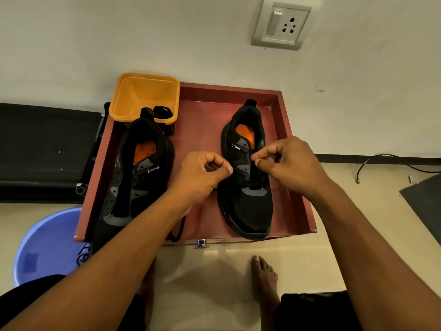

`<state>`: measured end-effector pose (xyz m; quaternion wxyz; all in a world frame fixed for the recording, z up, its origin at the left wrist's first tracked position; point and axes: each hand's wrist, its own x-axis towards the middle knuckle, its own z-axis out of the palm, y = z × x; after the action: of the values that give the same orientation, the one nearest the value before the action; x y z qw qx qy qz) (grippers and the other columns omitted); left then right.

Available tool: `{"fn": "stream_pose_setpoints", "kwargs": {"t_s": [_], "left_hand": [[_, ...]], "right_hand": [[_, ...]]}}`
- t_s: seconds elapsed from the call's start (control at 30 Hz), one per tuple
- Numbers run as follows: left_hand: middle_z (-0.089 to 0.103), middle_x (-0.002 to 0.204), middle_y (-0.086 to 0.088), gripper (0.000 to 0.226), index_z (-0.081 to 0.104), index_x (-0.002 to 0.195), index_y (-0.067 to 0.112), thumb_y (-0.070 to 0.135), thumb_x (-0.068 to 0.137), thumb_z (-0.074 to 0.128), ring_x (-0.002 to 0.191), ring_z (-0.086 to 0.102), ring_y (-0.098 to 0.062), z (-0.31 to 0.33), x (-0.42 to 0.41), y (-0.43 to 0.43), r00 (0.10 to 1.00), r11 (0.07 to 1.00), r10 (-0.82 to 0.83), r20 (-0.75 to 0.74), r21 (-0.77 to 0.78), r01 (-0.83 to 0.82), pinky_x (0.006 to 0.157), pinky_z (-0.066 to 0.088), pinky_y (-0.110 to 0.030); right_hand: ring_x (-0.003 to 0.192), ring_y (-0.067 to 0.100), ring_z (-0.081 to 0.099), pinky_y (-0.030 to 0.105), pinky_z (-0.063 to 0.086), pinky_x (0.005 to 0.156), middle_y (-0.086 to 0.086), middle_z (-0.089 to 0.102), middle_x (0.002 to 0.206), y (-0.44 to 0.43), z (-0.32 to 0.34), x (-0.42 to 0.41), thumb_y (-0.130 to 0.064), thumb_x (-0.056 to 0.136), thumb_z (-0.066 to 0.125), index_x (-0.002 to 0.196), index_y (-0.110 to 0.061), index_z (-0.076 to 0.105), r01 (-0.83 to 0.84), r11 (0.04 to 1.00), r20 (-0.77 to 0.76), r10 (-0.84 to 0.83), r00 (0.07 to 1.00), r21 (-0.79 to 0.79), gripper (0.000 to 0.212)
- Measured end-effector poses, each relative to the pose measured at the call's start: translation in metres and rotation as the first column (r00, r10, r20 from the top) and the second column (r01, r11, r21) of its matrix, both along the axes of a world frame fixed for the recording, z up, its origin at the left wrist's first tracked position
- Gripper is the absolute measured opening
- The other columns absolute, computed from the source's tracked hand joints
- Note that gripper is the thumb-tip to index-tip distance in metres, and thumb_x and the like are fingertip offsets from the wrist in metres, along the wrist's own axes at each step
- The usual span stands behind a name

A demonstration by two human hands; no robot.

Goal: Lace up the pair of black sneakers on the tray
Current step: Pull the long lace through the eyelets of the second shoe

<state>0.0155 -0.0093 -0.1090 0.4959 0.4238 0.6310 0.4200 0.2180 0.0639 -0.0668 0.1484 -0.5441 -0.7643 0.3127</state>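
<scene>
The black sneakers (253, 209) look matt and cloth-like, the reddish tray (202, 130) glossy, the orange tub (143, 91) smooth plastic.

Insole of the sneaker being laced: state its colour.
The insole is orange; the head view shows it best.

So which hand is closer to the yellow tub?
Left. The left hand pinches the lace beside the right shoe, below and right of the tub; the right hand pinches it over that shoe, farther right.
</scene>
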Motion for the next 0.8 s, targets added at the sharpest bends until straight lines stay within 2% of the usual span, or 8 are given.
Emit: {"fn": "stream_pose_setpoints", "kwargs": {"t_s": [0.03,0.13,0.23,0.3,0.43,0.53,0.6,0.8], "left_hand": [[0.069,0.067,0.001,0.01,0.077,0.08,0.016,0.011,0.088,0.078,0.067,0.063,-0.014,-0.002,0.002,0.001,1.0,1.0,-0.004,-0.012,0.006,0.005,0.076,0.061,-0.045],[0.07,0.065,0.006,0.013,0.077,0.076,0.022,0.015,0.087,0.079,0.063,0.063,-0.007,-0.008,0.006,0.001,0.998,0.999,-0.024,-0.054,0.023,0.026,0.071,0.057,-0.04],[0.074,0.072,0.001,0.007,0.077,0.077,0.029,0.028,0.083,0.081,0.069,0.069,-0.02,-0.012,0.01,0.003,0.993,1.0,-0.008,-0.121,0.027,0.012,0.074,0.059,-0.048],[0.075,0.073,0.003,0.006,0.078,0.078,0.03,0.03,0.082,0.082,0.075,0.072,-0.023,-0.012,0.012,0.004,0.987,1.0,0.003,-0.158,0.02,0.0,0.077,0.061,-0.05],[0.074,0.074,0.006,0.007,0.079,0.077,0.027,0.026,0.083,0.084,0.076,0.071,-0.015,-0.01,0.015,0.004,0.981,1.0,-0.013,-0.195,0.004,0.014,0.076,0.061,-0.043],[0.071,0.069,0.008,0.007,0.079,0.077,0.024,0.024,0.084,0.083,0.061,0.063,-0.004,-0.01,0.017,0.002,0.975,1.0,-0.019,-0.222,0.006,0.02,0.062,0.056,-0.034],[0.069,0.074,0.007,0.008,0.079,0.078,0.021,0.023,0.085,0.081,0.057,0.06,-0.005,-0.007,0.019,0.002,0.96,0.999,-0.036,-0.277,0.023,0.044,0.06,0.053,-0.031],[0.062,0.088,0.01,0.009,0.076,0.076,0.021,0.023,0.084,0.08,0.074,0.063,-0.013,0.001,0.023,0.001,0.899,0.995,-0.04,-0.437,0.067,0.077,0.068,0.056,-0.035]], "right_hand": [[0.066,0.016,0.069,0.043,0.063,0.079,-0.003,0.07,0.066,0.0,0.0,-0.001,-0.021,0.092,0.077,0.095,-0.029,0.082,-0.015,1.0,0.03,0.015,0.999,-0.007,0.01],[0.069,0.013,0.069,0.044,0.063,0.079,-0.006,0.069,0.067,0.002,-0.002,-0.003,-0.023,0.09,0.08,0.089,-0.028,0.082,-0.039,0.999,0.08,0.04,0.996,-0.014,0.006],[0.071,0.014,0.069,0.042,0.063,0.081,-0.006,0.069,0.069,0.006,-0.004,-0.002,-0.012,0.086,0.08,0.087,-0.033,0.081,-0.054,0.997,0.072,0.058,0.996,-0.049,0.021],[0.072,0.016,0.069,0.042,0.063,0.08,-0.004,0.07,0.071,0.007,-0.006,-0.001,-0.013,0.084,0.083,0.088,-0.032,0.081,-0.069,0.995,0.052,0.073,0.996,-0.07,0.02],[0.071,0.015,0.068,0.038,0.061,0.078,-0.004,0.069,0.073,0.005,-0.009,-0.001,-0.016,0.084,0.087,0.09,-0.032,0.081,-0.097,0.99,0.029,0.1,0.995,-0.1,0.018],[0.071,0.017,0.068,0.04,0.061,0.079,-0.002,0.069,0.073,0.004,-0.009,0.0,-0.016,0.085,0.086,0.091,-0.03,0.082,-0.103,0.989,0.015,0.105,0.994,-0.108,0.016],[0.072,0.018,0.069,0.043,0.062,0.081,-0.003,0.069,0.073,0.003,-0.01,0.0,-0.017,0.085,0.085,0.092,-0.028,0.082,-0.117,0.987,0.024,0.121,0.992,-0.111,0.013],[0.065,0.007,0.061,0.039,0.06,0.078,-0.006,0.066,0.07,0.004,-0.013,-0.001,-0.017,0.087,0.084,0.088,-0.029,0.081,-0.15,0.981,0.019,0.154,0.988,-0.125,0.012]]}}
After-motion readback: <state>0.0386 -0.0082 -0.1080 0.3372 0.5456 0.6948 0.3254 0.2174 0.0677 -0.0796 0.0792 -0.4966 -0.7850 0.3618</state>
